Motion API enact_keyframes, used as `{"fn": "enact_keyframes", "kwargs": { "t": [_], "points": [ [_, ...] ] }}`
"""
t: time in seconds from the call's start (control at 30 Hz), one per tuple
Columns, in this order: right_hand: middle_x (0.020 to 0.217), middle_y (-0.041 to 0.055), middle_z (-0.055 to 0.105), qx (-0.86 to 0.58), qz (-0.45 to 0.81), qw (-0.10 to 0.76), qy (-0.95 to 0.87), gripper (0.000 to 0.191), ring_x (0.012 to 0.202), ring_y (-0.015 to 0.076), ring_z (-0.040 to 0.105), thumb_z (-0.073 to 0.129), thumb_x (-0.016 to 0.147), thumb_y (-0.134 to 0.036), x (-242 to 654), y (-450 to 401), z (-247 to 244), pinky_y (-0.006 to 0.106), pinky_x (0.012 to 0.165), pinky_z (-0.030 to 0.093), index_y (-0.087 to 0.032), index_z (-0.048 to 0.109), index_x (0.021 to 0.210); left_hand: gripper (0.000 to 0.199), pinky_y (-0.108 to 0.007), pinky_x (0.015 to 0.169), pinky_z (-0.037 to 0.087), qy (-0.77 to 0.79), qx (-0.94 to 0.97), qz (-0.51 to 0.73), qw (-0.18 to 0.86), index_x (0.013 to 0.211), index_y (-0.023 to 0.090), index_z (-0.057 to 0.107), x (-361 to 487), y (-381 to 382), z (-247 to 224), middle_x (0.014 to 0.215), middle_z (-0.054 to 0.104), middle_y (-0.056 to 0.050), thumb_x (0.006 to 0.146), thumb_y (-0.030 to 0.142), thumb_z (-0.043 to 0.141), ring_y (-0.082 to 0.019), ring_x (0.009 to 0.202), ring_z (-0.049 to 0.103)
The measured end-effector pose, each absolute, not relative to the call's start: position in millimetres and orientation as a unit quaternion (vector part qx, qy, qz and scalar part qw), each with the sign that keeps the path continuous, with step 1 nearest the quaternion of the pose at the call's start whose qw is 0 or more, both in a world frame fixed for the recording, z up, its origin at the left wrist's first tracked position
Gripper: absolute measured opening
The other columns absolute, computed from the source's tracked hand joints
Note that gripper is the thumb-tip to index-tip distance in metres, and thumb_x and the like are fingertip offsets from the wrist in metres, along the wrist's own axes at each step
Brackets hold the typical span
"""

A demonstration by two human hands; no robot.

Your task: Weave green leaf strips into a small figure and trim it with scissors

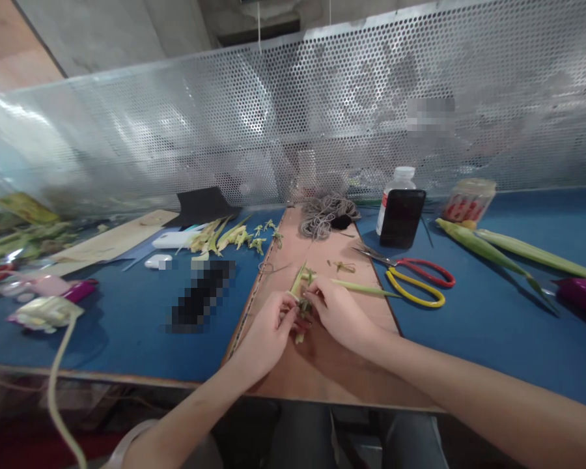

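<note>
My left hand (pixel 279 319) and my right hand (pixel 333 311) meet over the wooden board (pixel 322 381), fingers pinched around a small bundle of green plant pieces (pixel 305 307). Pale leaf strips stick out above and below the fingers; the exact grip of each fingertip is partly hidden. A long green leaf strip (pixel 371 288) lies to the right, its near end behind my right hand. Beyond the hands rests a small dry knotted piece (pixel 344 266). Scissors (pixel 413 277) with one red and one yellow handle lie just right of the board.
Grey cord (pixel 322 218) is heaped at the board's far end. A phone (pixel 402 219) leans on a bottle (pixel 405 176), near a jar (pixel 469 198) and corn husks (pixel 505 254). Leftward are small woven plant pieces (pixel 232 236) and a white case (pixel 158 262). A perforated metal screen (pixel 200 130) stands behind.
</note>
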State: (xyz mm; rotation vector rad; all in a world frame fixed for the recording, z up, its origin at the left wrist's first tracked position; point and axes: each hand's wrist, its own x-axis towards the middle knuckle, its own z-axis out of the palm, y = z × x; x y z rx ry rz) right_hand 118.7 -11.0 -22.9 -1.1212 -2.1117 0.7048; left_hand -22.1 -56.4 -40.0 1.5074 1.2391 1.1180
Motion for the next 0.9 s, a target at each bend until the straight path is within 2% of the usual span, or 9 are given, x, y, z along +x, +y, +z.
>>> {"fn": "enact_keyframes", "kwargs": {
  "t": [0.47,0.73,0.9],
  "points": [
    [0.065,-0.0004,0.040,-0.412,0.204,0.317,-0.829,0.027,0.061,0.0151,0.039,0.038,0.081,-0.005,116.4,-8.8,-31.8,0.027,0.057,0.032,-0.022,0.027,0.063,0.007,-0.030,0.061,0.048,0.521,0.630,0.424,0.389,0.082,0.018,0.038,-21.0,-56.7,-42.5,0.078,0.046,-0.001,0.086,0.023,0.034,-0.014,0.067,0.058],
    [0.065,-0.0012,0.039,-0.412,0.199,0.320,-0.830,0.026,0.061,0.0148,0.038,0.040,0.079,-0.005,116.4,-5.2,-33.9,0.027,0.057,0.031,-0.022,0.028,0.063,0.008,-0.030,0.060,0.047,0.521,0.660,0.410,0.354,0.082,0.018,0.039,-20.1,-57.4,-42.2,0.076,0.047,-0.001,0.086,0.023,0.035,-0.013,0.064,0.056],
    [0.064,-0.0019,0.041,-0.409,0.239,0.317,-0.821,0.025,0.062,0.0141,0.040,0.043,0.075,-0.002,119.8,-4.1,-30.6,0.026,0.058,0.031,-0.021,0.032,0.062,0.005,-0.029,0.061,0.047,0.505,0.652,0.420,0.379,0.084,0.018,0.042,-19.6,-56.3,-41.3,0.079,0.051,-0.002,0.083,0.023,0.040,-0.014,0.068,0.058]
  ]
}}
